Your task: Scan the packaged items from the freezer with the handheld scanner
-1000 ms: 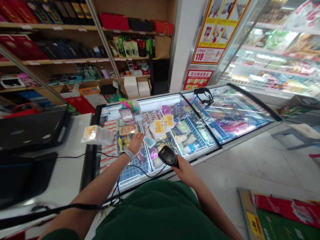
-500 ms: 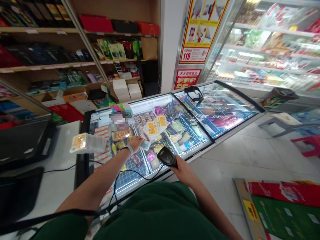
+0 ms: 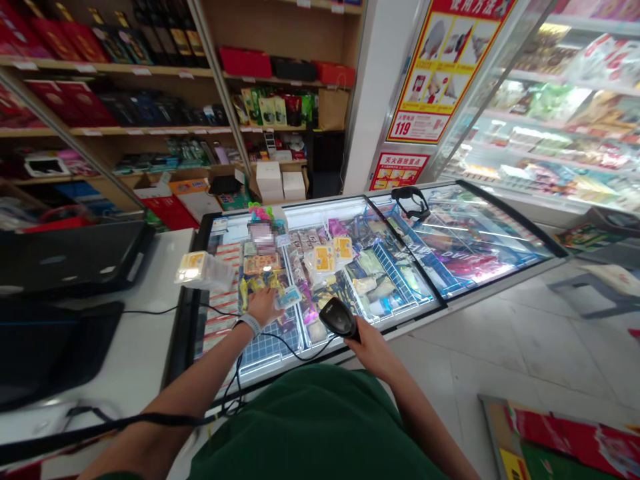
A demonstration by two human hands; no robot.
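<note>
Scanner [image 3: 338,317] gripped in right hand [image 3: 367,347]; left hand [image 3: 263,305] pinching blue-labelled pack [image 3: 289,297], apart from scanner. Yellow-labelled packs [image 3: 324,259] on freezer [image 3: 420,272]; stacked packs [image 3: 195,269] farther left. Scanned or not: cannot tell.

Left grip [image 3: 265,308]: your fingers touch the left end of a blue-labelled pack [image 3: 289,297]; whether they pinch it is unclear.
Right grip [image 3: 366,340]: you hold a black scanner [image 3: 338,316] by its handle.
Glass-topped freezer [image 3: 181,347]: yellow-labelled packs [image 3: 324,259] lie on it, beyond your scanner.
Clear stack [image 3: 193,269]: at the freezer's left end, near the white bench [image 3: 145,360].
</note>
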